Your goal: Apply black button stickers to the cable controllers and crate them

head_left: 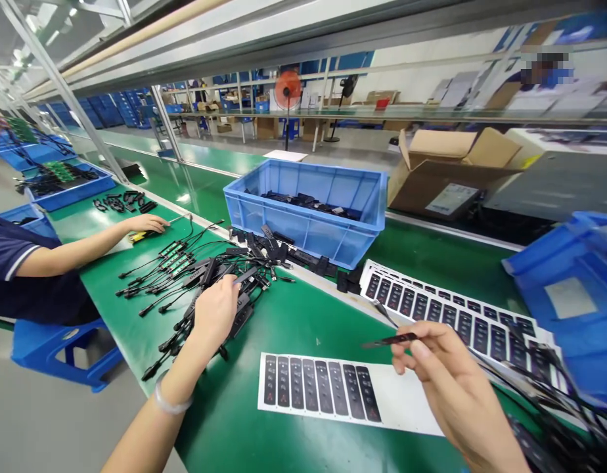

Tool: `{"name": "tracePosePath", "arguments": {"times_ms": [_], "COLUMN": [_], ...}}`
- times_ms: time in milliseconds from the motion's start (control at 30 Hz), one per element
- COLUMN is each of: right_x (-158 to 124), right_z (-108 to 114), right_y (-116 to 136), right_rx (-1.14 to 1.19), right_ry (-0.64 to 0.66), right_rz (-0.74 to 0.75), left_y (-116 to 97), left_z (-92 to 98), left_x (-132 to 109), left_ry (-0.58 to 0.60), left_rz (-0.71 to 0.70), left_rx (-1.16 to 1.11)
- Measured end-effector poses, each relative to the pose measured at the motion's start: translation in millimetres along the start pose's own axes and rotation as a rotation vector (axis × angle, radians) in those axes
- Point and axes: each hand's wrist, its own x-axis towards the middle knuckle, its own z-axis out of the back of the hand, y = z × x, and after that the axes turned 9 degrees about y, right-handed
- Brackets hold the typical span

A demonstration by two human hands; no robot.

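Observation:
My left hand (215, 312) reaches into a tangle of black cabled controllers (219, 269) on the green bench, its fingers closed round one of the black units. My right hand (454, 387) pinches dark tweezers (389, 340) that point left, just above a white sticker sheet (333, 392) carrying several black button labels. A bigger stack of label sheets (451, 315) lies to the right, behind that hand.
A blue bin (308, 223) with black parts stands behind the cable pile. A co-worker's arm (87, 246) rests on the bench at left, near more blue trays (69, 190). An open cardboard box (446, 174) and another blue bin (574, 289) sit right.

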Motion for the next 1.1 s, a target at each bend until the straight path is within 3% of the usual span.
{"name": "tracePosePath", "arguments": {"times_ms": [67,133,233,333,467,633,700,833,1100], "right_x": [2,4,6,7,9,10,10,10,10], "right_z": [-5,-12,-22,-32,-38,-37,-37,-37,-44], "right_y": [0,1,2,2,-1,-2,1,8,-4], "right_rx": [0.034,0.062,0.075,0.101,0.145,0.157,0.172,0.217,0.164], "right_ry": [0.030,0.055,0.079,0.107,0.131,0.120,0.095,0.038,0.117], "right_rz": [0.021,0.038,0.050,0.043,0.032,0.011,0.008,-0.019,-0.093], "left_y": [-9,-22,-42,-60,-70,-76,-83,-99,-102], "left_z": [5.8,8.4,0.3,-16.7,-28.4,-16.9,-11.3,-10.8,-24.9], "left_x": [-4,-8,-15,-21,-23,-17,-22,-43,-54], "left_ry": [-0.028,0.016,0.331,0.632,0.726,0.722,0.742,0.893,1.044], "left_rz": [-0.016,-0.036,0.146,0.381,0.518,0.624,0.505,0.177,0.134], "left_rx": [-0.120,-0.442,-1.283,-1.742,-1.873,-2.062,-2.049,-1.947,-1.847]}}
